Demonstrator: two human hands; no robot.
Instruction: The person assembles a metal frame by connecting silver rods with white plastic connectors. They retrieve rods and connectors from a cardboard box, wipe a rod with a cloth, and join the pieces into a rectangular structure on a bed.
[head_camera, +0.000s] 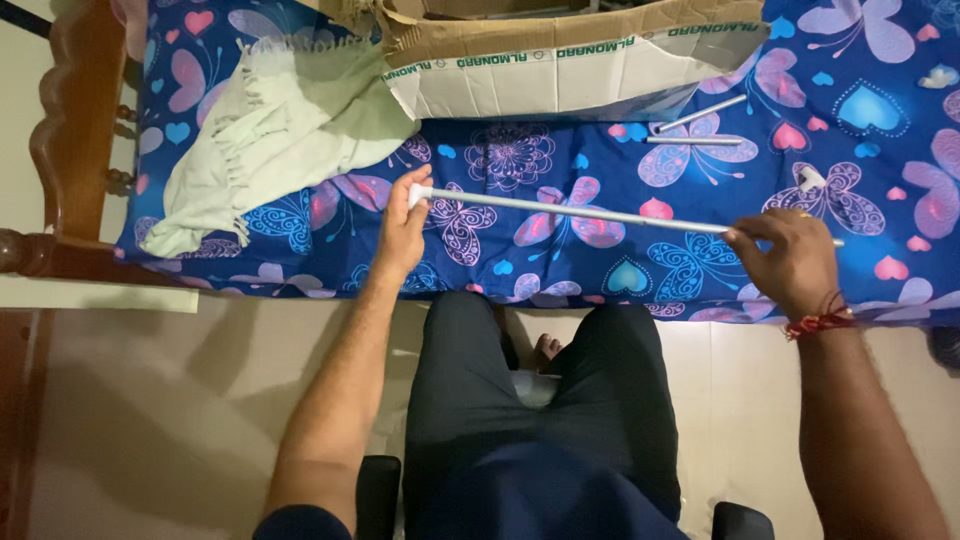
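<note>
A long thin grey metal rod (580, 212) lies across above the blue bed sheet (520, 160) patterned with butterflies and hearts. My left hand (402, 228) grips its left end, where a white plastic cap (418, 194) sits. My right hand (790, 258) is closed around the rod near its right end; a short bit of rod sticks out past the fingers. A red thread band circles my right wrist.
An open cardboard box (560, 55) lies on its side at the back of the bed. Two shorter metal rods (700, 128) and a small white plastic piece (810, 180) rest to its right. A pale green fringed cloth (270, 130) is at left, beside the wooden bed frame (70, 130).
</note>
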